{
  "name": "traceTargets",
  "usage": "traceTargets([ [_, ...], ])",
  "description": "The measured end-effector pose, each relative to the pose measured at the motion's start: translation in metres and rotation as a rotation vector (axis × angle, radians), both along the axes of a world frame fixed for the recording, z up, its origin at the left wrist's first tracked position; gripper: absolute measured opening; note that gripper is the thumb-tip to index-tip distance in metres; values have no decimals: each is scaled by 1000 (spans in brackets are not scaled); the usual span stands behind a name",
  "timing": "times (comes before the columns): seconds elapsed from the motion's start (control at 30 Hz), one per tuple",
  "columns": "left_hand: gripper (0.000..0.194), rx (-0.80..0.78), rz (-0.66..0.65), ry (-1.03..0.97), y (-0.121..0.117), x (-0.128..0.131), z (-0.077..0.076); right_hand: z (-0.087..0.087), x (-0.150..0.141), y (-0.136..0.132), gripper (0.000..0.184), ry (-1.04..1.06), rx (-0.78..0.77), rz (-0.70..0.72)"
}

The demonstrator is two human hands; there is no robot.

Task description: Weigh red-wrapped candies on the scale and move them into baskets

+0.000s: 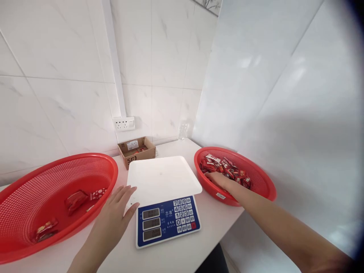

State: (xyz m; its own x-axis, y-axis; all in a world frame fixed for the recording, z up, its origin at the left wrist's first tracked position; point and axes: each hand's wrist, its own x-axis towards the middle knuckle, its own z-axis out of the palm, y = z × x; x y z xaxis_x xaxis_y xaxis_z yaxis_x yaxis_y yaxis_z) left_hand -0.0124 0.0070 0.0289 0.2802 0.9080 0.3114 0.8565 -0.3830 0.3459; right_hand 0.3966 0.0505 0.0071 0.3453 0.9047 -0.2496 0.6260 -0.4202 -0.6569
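My left hand [118, 208] is open, its fingers apart at the left edge of the scale's white weighing tray [163, 176]. Below the tray, the blue keypad panel [168, 222] shows three displays that appear to read zeros. My right hand [216, 178] reaches into the right red mesh basket [264, 185], at the near side of a heap of small red packets [224, 167]. Its fingertips are hidden among the packets, so what they grip is out of sight.
At left, another large red mesh basket [93, 161] holds a few red packets [76, 201]. Behind the scale sits a small cardboard box [136, 151] with some red items. A clear plastic container [183, 131] stands in the corner by the wall. A socket [124, 124] is on the tiled wall.
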Motion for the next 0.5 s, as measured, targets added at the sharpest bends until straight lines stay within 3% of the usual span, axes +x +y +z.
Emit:
traceTargets([
  [0.17, 47, -77, -27, -42, -2, 3, 1, 17, 11, -2, 12, -69, 6, 66],
  [0.33, 47, -80, -21, -79, -1, 3, 1, 56, 17, -4, 18, -94, 176, 4],
  [0.5, 48, -100, -45, -62, -4, 6, 0, 77, -28, -4, 26, 150, 300, 73],
])
